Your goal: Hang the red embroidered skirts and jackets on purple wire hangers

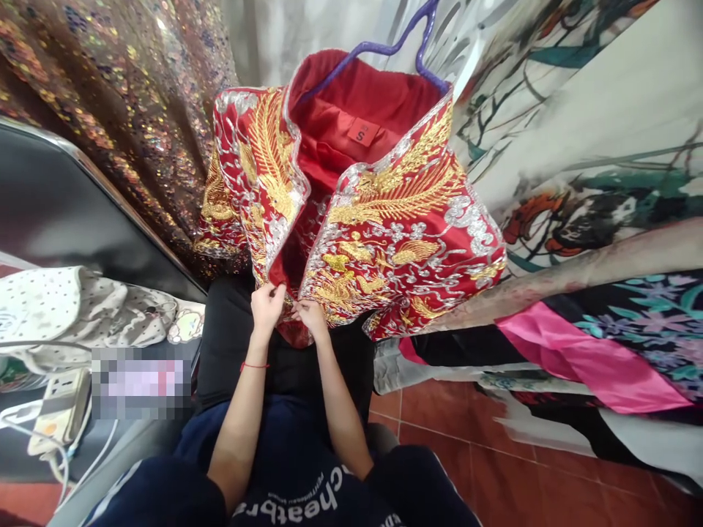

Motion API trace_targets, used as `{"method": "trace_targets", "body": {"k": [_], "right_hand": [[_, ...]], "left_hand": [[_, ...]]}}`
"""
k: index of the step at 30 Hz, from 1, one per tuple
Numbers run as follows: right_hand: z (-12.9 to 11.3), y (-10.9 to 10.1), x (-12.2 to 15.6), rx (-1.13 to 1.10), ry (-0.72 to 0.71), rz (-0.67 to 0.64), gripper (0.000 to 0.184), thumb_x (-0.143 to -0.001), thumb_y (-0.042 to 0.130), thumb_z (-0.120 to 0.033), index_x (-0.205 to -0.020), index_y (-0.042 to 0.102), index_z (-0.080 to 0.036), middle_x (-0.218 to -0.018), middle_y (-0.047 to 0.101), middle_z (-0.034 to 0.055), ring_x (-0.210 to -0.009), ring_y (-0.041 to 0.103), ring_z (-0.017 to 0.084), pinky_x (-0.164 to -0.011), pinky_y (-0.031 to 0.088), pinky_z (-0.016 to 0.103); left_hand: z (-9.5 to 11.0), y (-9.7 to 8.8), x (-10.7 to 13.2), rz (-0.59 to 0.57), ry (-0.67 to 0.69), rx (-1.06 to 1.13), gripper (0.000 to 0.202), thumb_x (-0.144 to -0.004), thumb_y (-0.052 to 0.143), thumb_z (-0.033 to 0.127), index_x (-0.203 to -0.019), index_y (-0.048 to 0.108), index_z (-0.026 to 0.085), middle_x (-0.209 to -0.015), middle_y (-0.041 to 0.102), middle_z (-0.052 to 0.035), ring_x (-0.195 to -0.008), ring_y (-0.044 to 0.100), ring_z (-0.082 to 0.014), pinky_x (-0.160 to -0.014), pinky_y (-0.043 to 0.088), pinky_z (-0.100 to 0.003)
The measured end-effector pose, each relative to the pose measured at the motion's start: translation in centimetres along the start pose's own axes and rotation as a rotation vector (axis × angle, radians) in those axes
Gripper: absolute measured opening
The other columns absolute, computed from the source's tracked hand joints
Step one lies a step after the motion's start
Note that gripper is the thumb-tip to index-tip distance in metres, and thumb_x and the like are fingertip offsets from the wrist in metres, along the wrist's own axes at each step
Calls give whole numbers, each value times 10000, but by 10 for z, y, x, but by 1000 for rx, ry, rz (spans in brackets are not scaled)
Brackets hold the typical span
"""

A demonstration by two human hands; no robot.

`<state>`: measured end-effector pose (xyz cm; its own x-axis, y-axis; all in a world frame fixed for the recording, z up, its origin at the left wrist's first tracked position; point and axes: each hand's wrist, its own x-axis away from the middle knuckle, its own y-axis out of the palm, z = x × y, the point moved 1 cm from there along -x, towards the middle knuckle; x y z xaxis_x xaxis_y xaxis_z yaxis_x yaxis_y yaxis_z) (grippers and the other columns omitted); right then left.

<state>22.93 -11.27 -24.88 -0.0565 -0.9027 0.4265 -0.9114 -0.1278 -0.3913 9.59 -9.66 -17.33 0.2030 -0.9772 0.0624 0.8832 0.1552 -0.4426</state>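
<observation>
A red jacket [395, 219] with heavy gold and silver embroidery hangs on a purple hanger [384, 45] in front of me, its red lining and a small size label showing at the collar. My left hand [267, 306] is closed on the lower front edge of the jacket's left panel. My right hand [312, 315] pinches the lower edge of the right panel, close beside the left hand. Both hands meet at the jacket's front opening near the hem. A red string circles my left wrist.
A sequined brown fabric [126, 95] hangs at the left. Printed floral garments [593, 183] and a pink cloth [593, 366] hang at the right. A dark table edge [66, 197], a dotted cloth [71, 307] and a power strip [58, 410] with cables lie at the left. Red floor tiles [466, 454] show below.
</observation>
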Motion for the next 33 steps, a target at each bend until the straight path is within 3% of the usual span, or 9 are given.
{"method": "trace_targets", "body": {"k": [10,15,18,19,22,24,27,29,33], "right_hand": [[-26,-26,19,40,17,35,282,-991,581,-409,-1159,652,-194,-1189,672,74,-995,662,163,-886,580,366],[-64,-46,49,49,-97,-61,236,-938,639,-370,-807,705,-185,-816,732,16,-783,695,161,-789,565,307],[-113,-65,89,18,-297,-141,130,-919,645,-336,-884,722,-237,-842,749,-22,-808,706,144,-814,555,280],[-134,-75,105,-5,-514,-128,156,-950,593,-330,-989,719,-247,-930,755,-7,-862,707,148,-850,554,300],[-200,-119,152,16,-941,248,192,-981,530,-307,-992,716,-259,-1020,728,18,-1012,677,190,-999,501,418],[-238,-149,171,11,-1036,608,189,-979,525,-300,-960,709,-260,-1058,702,26,-1120,648,233,-1078,420,500],[-276,-180,166,113,-1004,1110,270,-955,529,-368,-1145,671,-240,-1256,623,66,-1333,520,296,-1127,305,545],[-286,-190,145,209,-927,1257,441,-945,510,-432,-1301,583,-181,-1381,549,133,-1352,508,326,-1079,330,552],[-279,-200,96,380,-829,1269,435,-994,424,-517,-1135,610,-150,-1033,669,129,-1060,670,300,-873,469,475]], "left_hand": [[19,-32,-17,81,-31,353,540,-915,383,433,-442,218,229,-387,247,32,-416,282,-92,-528,359,-266],[7,-44,-21,7,-113,378,437,-843,521,479,-510,434,211,-515,501,-5,-499,425,-100,-562,393,-263],[0,-39,-17,-157,-187,327,414,-799,600,489,-518,540,191,-495,548,-21,-490,474,-118,-542,395,-263],[0,-37,-15,-231,-208,311,453,-807,594,518,-497,549,190,-450,520,-23,-477,490,-131,-535,401,-266],[7,-35,-11,-470,-243,318,625,-863,442,671,-529,630,178,-376,450,-32,-487,582,-189,-558,463,-290],[16,-36,-9,-570,-231,433,740,-878,313,747,-770,737,151,-476,566,-59,-571,657,-207,-614,510,-299],[30,-38,-9,-503,-173,635,793,-881,299,763,-1199,670,140,-856,757,-136,-794,735,-219,-681,538,-283],[40,-40,-10,-406,-118,687,760,-889,355,716,-1337,576,143,-1099,755,-178,-954,742,-241,-731,553,-286],[67,-47,-21,-299,77,770,663,-863,455,646,-1332,581,195,-1341,668,-172,-1121,706,-284,-806,580,-326]]}}
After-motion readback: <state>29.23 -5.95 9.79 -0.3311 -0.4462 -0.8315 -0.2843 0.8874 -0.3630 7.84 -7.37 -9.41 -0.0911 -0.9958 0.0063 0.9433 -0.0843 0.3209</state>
